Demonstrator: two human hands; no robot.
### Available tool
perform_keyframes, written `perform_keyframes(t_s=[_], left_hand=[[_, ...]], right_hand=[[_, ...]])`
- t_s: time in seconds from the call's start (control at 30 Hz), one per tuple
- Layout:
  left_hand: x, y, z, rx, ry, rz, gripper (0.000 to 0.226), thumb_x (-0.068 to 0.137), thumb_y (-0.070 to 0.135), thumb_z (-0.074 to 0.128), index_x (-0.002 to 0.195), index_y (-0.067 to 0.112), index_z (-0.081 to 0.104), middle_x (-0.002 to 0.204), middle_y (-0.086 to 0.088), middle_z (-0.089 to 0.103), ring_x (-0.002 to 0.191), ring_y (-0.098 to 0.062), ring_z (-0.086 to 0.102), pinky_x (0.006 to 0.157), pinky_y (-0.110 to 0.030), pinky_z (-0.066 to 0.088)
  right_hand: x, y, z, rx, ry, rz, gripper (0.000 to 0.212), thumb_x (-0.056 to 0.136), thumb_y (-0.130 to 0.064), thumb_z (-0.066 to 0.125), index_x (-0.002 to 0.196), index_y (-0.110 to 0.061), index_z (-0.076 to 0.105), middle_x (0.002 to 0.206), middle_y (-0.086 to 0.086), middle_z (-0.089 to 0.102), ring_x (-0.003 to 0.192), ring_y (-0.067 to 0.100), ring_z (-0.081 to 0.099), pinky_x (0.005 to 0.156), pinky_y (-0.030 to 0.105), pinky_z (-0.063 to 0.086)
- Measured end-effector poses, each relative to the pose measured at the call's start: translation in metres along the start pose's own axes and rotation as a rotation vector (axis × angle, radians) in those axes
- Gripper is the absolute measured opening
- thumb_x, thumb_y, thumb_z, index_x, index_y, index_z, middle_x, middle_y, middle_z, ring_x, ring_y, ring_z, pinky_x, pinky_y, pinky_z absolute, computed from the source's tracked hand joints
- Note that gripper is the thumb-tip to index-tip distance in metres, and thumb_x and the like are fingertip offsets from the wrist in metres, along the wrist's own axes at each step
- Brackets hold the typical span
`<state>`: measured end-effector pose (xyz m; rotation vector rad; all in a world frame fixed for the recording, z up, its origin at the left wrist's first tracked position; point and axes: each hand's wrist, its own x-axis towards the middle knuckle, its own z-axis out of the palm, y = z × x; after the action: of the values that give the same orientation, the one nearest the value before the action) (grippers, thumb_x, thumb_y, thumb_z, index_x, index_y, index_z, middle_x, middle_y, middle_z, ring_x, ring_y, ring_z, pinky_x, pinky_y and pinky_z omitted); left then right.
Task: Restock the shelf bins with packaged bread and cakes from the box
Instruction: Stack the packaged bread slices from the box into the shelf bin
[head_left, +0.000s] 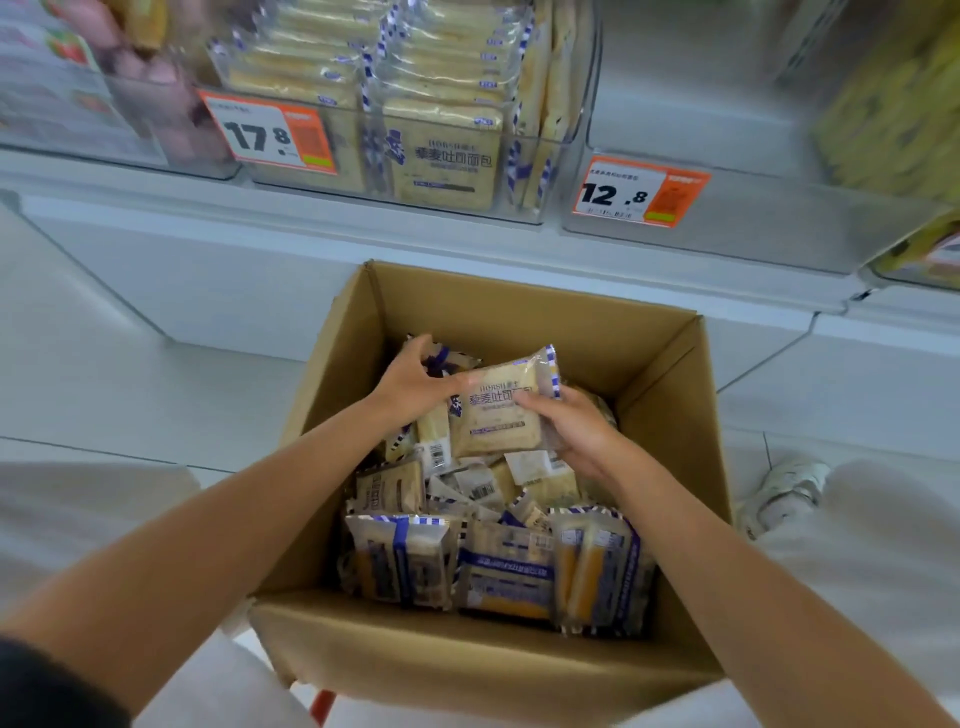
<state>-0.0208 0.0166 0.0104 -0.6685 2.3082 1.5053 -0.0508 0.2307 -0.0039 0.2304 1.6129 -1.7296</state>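
Note:
An open cardboard box (524, 306) stands below the shelf, holding several packaged breads with blue-and-white striped edges. Both my hands are inside it. My right hand (576, 431) grips the lower right side of a square toast packet (498, 410), which is raised and tilted. My left hand (415, 379) grips the same packet's left edge, with its fingers reaching over another packet behind. A clear shelf bin (561, 140) above holds several matching toast packets upright behind a 17.8 price tag.
To the right, a clear bin (727, 228) with a 12.8 price tag looks nearly bare. Pink packs (140, 67) fill a bin at upper left and yellow packs (893, 114) one at upper right. A white shoe (789, 493) rests on the floor beside the box.

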Motion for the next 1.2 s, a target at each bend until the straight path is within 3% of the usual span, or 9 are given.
perform_keyframes(t_s=[0.13, 0.27, 0.37, 0.5, 0.67, 0.77, 0.97, 1.07, 1.2], left_hand=[[-0.029, 0.0, -0.016, -0.427, -0.258, -0.168, 0.045, 0.089, 0.03, 0.069, 0.125, 0.005, 0.059, 0.108, -0.007, 0.074, 0.102, -0.023, 0.07, 0.091, -0.039, 0.056], [-0.043, 0.0, -0.051, -0.408, 0.089, -0.029, 0.022, 0.088, 0.027, 0.073, 0.102, 0.01, 0.07, 0.099, -0.013, 0.075, 0.084, -0.023, 0.073, 0.078, -0.036, 0.061], [-0.05, -0.001, -0.076, -0.405, 0.186, 0.036, 0.014, 0.09, 0.025, 0.07, 0.095, 0.012, 0.071, 0.094, -0.011, 0.075, 0.079, -0.021, 0.073, 0.062, -0.028, 0.06], [-0.05, -0.007, -0.086, -0.43, 0.165, 0.079, 0.021, 0.096, 0.023, 0.062, 0.111, 0.009, 0.067, 0.101, -0.01, 0.075, 0.087, -0.022, 0.074, 0.07, -0.034, 0.061], [-0.044, -0.012, -0.081, -0.403, 0.114, 0.09, 0.025, 0.101, 0.03, 0.053, 0.119, 0.016, 0.063, 0.108, -0.005, 0.074, 0.096, -0.021, 0.073, 0.083, -0.043, 0.059], [-0.039, -0.009, -0.077, -0.353, 0.132, 0.104, 0.023, 0.101, 0.034, 0.052, 0.115, 0.019, 0.062, 0.107, -0.003, 0.074, 0.096, -0.021, 0.072, 0.085, -0.045, 0.059], [-0.035, 0.012, -0.043, -0.372, 0.14, 0.032, 0.028, 0.1, 0.041, 0.05, 0.107, 0.018, 0.064, 0.101, -0.005, 0.074, 0.093, -0.028, 0.072, 0.087, -0.055, 0.056], [-0.04, 0.034, -0.018, -0.654, -0.095, -0.073, 0.049, 0.095, 0.054, 0.052, 0.118, 0.012, 0.065, 0.11, -0.013, 0.073, 0.1, -0.03, 0.071, 0.09, -0.052, 0.056], [-0.034, 0.04, -0.006, -0.665, 0.052, -0.152, 0.043, 0.074, 0.034, 0.084, 0.104, 0.007, 0.069, 0.104, -0.014, 0.073, 0.092, -0.029, 0.07, 0.09, -0.046, 0.056]], right_hand=[[-0.011, -0.009, 0.018, -0.042, -0.077, -0.047, 0.043, 0.086, -0.025, 0.073, 0.124, -0.009, 0.062, 0.118, 0.013, 0.069, 0.108, 0.028, 0.067, 0.095, 0.045, 0.052], [-0.018, -0.004, 0.038, -0.36, -0.126, -0.053, 0.091, 0.061, -0.052, 0.087, 0.138, -0.019, 0.052, 0.125, 0.001, 0.065, 0.113, 0.018, 0.064, 0.103, 0.04, 0.049], [-0.021, 0.015, 0.062, -0.627, -0.251, 0.025, 0.076, 0.074, -0.047, 0.08, 0.139, -0.022, 0.049, 0.123, -0.005, 0.063, 0.115, 0.014, 0.059, 0.105, 0.036, 0.046], [-0.019, 0.059, 0.103, -0.887, -0.416, 0.143, 0.076, 0.078, -0.043, 0.078, 0.142, -0.018, 0.047, 0.133, 0.0, 0.057, 0.125, 0.019, 0.053, 0.098, 0.025, 0.04], [-0.013, 0.054, 0.087, -0.928, -0.335, 0.072, 0.022, 0.09, -0.03, 0.069, 0.104, -0.013, 0.066, 0.082, -0.007, 0.054, 0.071, 0.006, 0.052, 0.057, 0.018, 0.037], [-0.018, 0.008, 0.049, -0.788, -0.123, 0.042, 0.021, 0.092, -0.026, 0.066, 0.077, -0.014, 0.057, 0.071, -0.005, 0.053, 0.059, 0.007, 0.051, 0.048, 0.015, 0.04], [-0.03, -0.052, 0.023, -0.506, 0.351, -0.352, 0.015, 0.091, -0.025, 0.066, 0.104, -0.017, 0.066, 0.101, -0.001, 0.071, 0.091, 0.015, 0.069, 0.074, 0.031, 0.056], [-0.044, -0.051, 0.056, -0.671, 0.103, -0.448, 0.036, 0.092, -0.034, 0.063, 0.126, -0.026, 0.06, 0.131, -0.015, 0.057, 0.123, 0.005, 0.051, 0.103, 0.028, 0.041], [-0.046, -0.05, 0.062, -0.64, -0.092, -0.375, 0.045, 0.092, -0.035, 0.062, 0.136, -0.035, 0.054, 0.147, -0.016, 0.044, 0.13, 0.001, 0.043, 0.113, 0.033, 0.032]])
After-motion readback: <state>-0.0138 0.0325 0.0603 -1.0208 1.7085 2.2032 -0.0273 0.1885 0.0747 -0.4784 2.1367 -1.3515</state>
